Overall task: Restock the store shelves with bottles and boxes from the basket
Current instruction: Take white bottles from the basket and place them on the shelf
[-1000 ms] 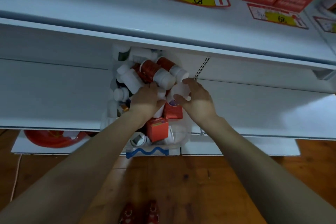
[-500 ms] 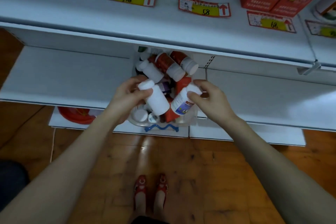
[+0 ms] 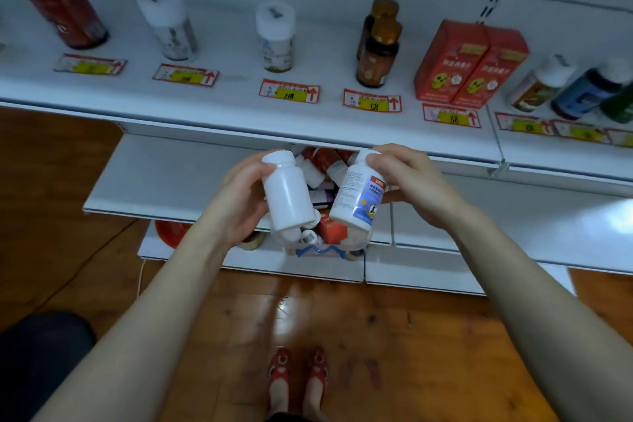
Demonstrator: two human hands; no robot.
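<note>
On the far left of the upper shelf (image 3: 239, 103) stands a dark red can (image 3: 63, 8), then two white-capped bottles (image 3: 171, 26), each behind a red-and-yellow price tag (image 3: 289, 92). Lower down, a red round object (image 3: 169, 231) lies under the lower shelf (image 3: 164, 178).

The left hand (image 3: 236, 197) grips a plain white bottle (image 3: 287, 193) with no label. Its fingers curl round the far side and one fingertip (image 3: 270, 166) lies against the neck just under the cap. The bottle is held in the air, nearly upright and tilted a little to the left.

Directly beneath both hands is the clear basket (image 3: 320, 250) with a blue wavy trim, heaped with white and red bottles and a small red box (image 3: 334, 229). I cannot tell which shelf level it stands on.

Red shoes (image 3: 298, 377) show on the wooden floor (image 3: 394, 336).

Just beside the plain bottle, the right hand (image 3: 416, 187) holds a labelled white bottle (image 3: 358, 193) tilted to the right. The fingers bend over its cap and the thumb runs along its side.

Further right on the upper shelf stand two brown glass bottles (image 3: 378, 51), a pair of red boxes (image 3: 469, 65) touching each other, and several tilted-looking bottles (image 3: 565, 87) at the edge.
</note>
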